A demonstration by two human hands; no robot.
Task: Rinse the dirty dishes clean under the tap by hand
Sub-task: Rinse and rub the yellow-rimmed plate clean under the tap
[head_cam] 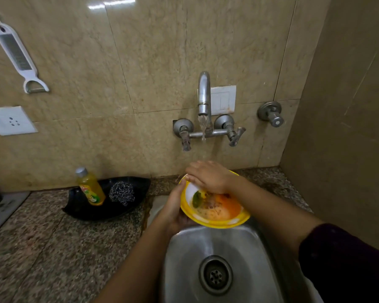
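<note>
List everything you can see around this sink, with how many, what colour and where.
sink: one, steel, bottom centre
drain: one, dark, sink floor
tap: one, silver, on the wall, water running
bowl: one, yellow rim, white inside, orange residue, held over the sink
counter: one, speckled, around the sink
tray: one, black, counter left of sink
soap bottle: one, yellow, on the tray
scrubber: one, steel, on the tray beside the soap bottle
grater: one, white, hanging upper left wall
socket: one, white, left wall
switch plate: one, white, behind the tap
valve: one, silver, wall right of tap
left hand: one, grips the bowl's left rim
right hand: one, laid across the bowl, under the water
</note>
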